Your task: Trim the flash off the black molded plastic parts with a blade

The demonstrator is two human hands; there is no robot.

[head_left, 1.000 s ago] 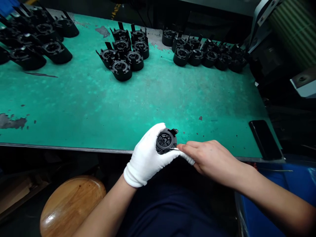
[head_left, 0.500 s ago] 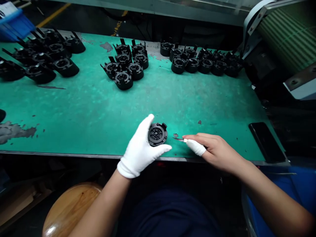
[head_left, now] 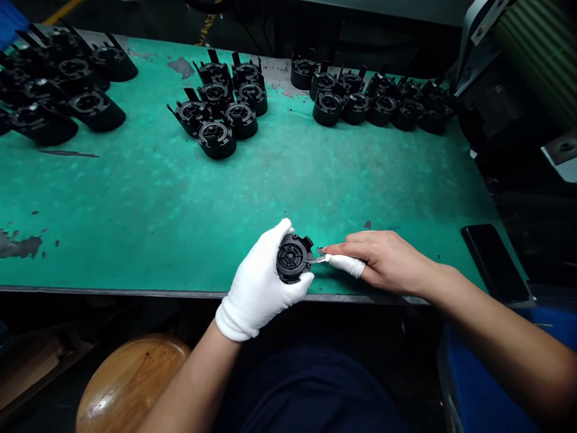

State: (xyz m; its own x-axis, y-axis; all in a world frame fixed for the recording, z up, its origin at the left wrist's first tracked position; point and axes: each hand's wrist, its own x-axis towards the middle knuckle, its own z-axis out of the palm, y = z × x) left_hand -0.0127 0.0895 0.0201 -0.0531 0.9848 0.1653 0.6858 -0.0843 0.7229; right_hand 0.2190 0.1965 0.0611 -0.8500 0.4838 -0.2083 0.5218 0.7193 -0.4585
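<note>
My left hand [head_left: 264, 279], in a white glove, is closed around a round black plastic part [head_left: 291, 257] near the front edge of the table. The part's ringed face, with a small tab at its upper right, is turned up toward me. My right hand [head_left: 378, 261] is bare except for a white cover on the thumb. Thumb and forefinger pinch a small knife [head_left: 319, 260] with a thin metal blade. Its tip lies at the right side of the black part's face. The knife's handle is mostly hidden in my palm.
Black cylindrical housings with upright prongs stand on the green table [head_left: 180, 198]: a left cluster [head_left: 97, 108], a middle one [head_left: 216, 138] and a right one [head_left: 328, 108]. A black phone [head_left: 496, 263] lies at the right edge. Below left is a wooden stool [head_left: 130, 385]; a blue bin [head_left: 478, 373] is below right.
My right hand has brought the knife left, so its tip now meets the black part. The left hand's fingers have closed more tightly around that part. The view has shifted slightly.
</note>
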